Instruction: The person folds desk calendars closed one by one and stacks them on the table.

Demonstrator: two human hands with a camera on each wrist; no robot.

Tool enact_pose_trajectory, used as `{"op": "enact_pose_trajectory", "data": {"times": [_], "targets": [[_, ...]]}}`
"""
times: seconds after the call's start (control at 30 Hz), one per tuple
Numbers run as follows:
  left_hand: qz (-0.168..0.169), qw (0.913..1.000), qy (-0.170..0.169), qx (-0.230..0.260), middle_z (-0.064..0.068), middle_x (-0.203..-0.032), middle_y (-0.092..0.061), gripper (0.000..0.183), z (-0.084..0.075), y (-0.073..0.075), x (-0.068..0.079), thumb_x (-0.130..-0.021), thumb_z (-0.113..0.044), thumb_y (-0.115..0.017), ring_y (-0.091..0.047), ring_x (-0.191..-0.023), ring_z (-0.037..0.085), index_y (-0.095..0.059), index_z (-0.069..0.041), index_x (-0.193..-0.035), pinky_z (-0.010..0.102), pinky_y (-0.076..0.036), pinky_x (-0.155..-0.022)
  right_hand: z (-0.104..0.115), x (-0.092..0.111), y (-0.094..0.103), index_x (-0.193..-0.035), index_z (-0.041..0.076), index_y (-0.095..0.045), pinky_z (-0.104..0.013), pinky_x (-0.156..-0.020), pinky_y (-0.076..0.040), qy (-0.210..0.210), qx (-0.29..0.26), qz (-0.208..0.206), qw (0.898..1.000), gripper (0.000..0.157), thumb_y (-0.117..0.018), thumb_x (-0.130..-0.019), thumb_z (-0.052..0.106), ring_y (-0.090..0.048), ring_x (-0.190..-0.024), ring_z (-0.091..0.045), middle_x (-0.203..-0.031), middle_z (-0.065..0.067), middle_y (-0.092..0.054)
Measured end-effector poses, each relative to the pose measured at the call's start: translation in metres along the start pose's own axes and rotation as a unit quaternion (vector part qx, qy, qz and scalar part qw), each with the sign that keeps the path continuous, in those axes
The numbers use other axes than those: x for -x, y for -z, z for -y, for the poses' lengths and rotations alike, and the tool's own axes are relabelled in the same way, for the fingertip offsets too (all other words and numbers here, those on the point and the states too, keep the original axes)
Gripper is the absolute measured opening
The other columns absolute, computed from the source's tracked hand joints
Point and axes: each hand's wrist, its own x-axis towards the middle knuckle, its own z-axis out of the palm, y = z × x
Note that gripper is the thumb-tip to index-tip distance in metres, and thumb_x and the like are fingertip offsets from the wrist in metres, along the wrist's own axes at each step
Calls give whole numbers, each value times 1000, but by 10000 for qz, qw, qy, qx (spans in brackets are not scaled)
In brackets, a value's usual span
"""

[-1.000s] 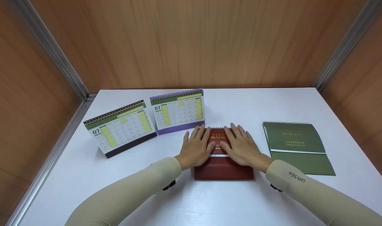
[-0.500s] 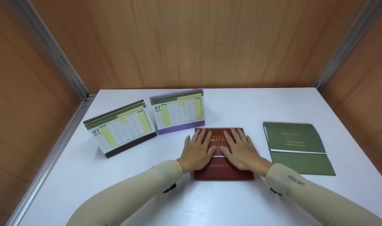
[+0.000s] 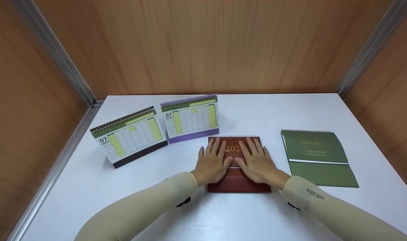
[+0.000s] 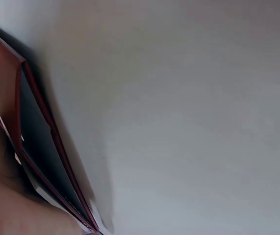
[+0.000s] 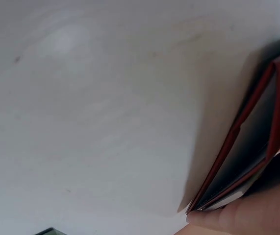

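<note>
A dark red desk calendar (image 3: pixel 238 185) lies nearly flat on the white table in the head view, its coil edge pointing away. My left hand (image 3: pixel 212 165) rests on the left half of its cover, fingers straight and a little spread. On the right half my right hand (image 3: pixel 258 164) presses in the same way, the two thumbs close together. Gold numerals show between the hands. From the side, in the left wrist view, the red calendar's folded stand (image 4: pixel 37 107) has a narrow gap inside; the same gap appears beside the red calendar (image 5: pixel 250 132) in the right wrist view.
A green calendar (image 3: pixel 319 174) lies low on the table to the right. At the left stand two opened calendars showing month pages, one with a black base (image 3: pixel 130 137) and one with a purple base (image 3: pixel 190 118). Wooden panels (image 3: pixel 203 47) border the table.
Both hands have slid slightly toward the near side over the red calendar's cover, uncovering more of its top edge. The other calendars have stayed in place.
</note>
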Motion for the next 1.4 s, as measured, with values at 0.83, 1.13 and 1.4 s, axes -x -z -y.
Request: {"op": "enact_pose_trajectory", "data": {"times": [0.83,1.13,1.4], "targets": [[80,9996,-121,-242,11,-164,-3,68,1,-3,1,-104,-52,-18,2,-150,30,-10,-13,-158,58,-11,-118,4,4,-2,-157,9,-16,-66,-114,-12,-111,45,134,9998,70,-29,-103,53,0,-148,-43,-162,-20,-4],[10,9996,-165,-246,13,-164,-5,68,0,-2,4,-105,-51,-21,0,-150,32,-12,-11,-158,60,-14,-117,4,4,-6,-158,10,-14,-66,-114,-10,-140,35,175,9997,72,-28,-103,54,3,-148,-42,-163,-19,-1],[47,9994,-155,-297,12,-164,-2,67,0,-5,2,-105,-51,-20,2,-150,32,-10,-11,-158,59,-13,-117,3,4,-10,-158,10,-13,-67,-114,-9,-141,72,77,9998,72,-29,-103,55,3,-148,-42,-163,-19,-2]]}}
